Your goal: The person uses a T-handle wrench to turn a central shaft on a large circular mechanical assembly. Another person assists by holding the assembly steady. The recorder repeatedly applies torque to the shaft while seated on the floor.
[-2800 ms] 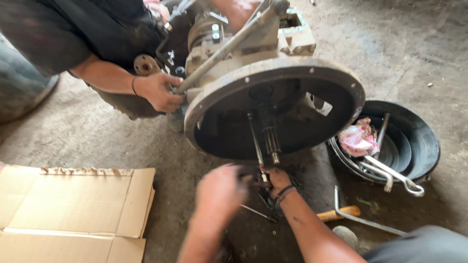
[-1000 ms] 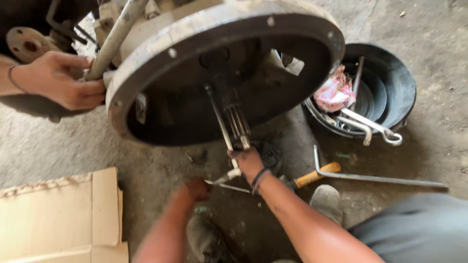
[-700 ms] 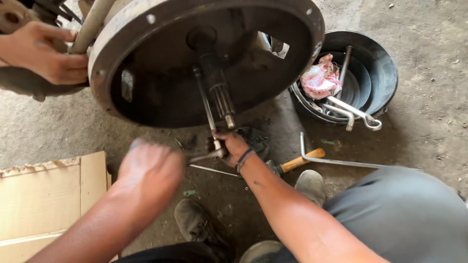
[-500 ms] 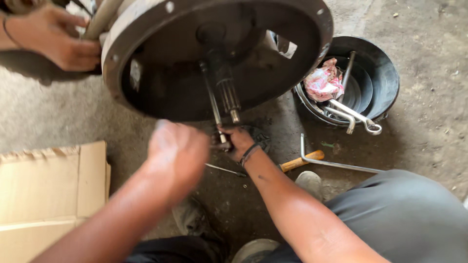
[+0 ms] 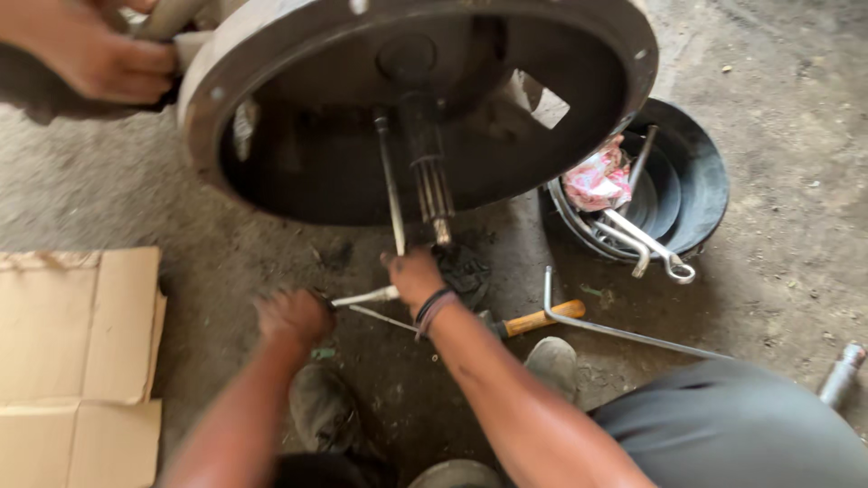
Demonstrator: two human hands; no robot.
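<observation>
Soft, even daylight, brightest on the concrete floor (image 5: 778,81) at upper right; no glare. Deep shadow inside the round housing (image 5: 362,172) and beneath it, swallowing detail there. Motion blur on the left hand (image 5: 294,318) and on the forearms near the bottom edge; middle reasonably sharp.

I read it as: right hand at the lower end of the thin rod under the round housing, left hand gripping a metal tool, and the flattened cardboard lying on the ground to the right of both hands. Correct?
Not quite. The head view shows the flattened cardboard on the ground to the left of the hands, not the right. The rest holds: the right hand is at the lower end of the thin rod under the round housing, and the left hand grips a metal tool.
</observation>
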